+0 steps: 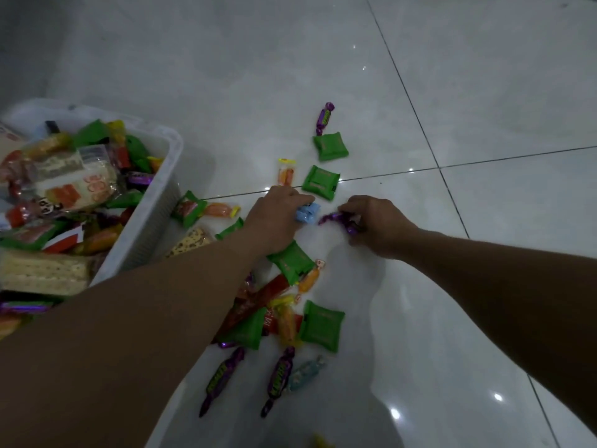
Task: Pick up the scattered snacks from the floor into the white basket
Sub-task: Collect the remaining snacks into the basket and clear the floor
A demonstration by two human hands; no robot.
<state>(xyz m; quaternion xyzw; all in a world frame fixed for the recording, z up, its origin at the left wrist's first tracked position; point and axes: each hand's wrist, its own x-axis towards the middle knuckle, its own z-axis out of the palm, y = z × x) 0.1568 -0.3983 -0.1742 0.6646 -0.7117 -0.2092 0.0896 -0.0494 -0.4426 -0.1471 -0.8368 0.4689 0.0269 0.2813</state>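
Observation:
The white basket (155,208) stands at the left, heaped with snack packs. On the glossy tile floor lie several snacks. My left hand (274,218) grips a light blue packet (308,213) near the floor's middle. Just to its right, my right hand (378,224) pinches a purple candy (339,219). Beyond the hands lie two green packets (321,182), (330,146), an orange candy (286,173) and a purple candy (324,118). Closer to me are more green packets (321,324), purple candies (279,379), a red bar (258,295) and a pale blue candy (305,371).
Beside the basket's right wall lie a green pack (189,208), an orange candy (221,210) and a cracker pack (190,242). Open tile floor (484,92) stretches to the right and beyond. A grey wall (26,43) rises at the far left.

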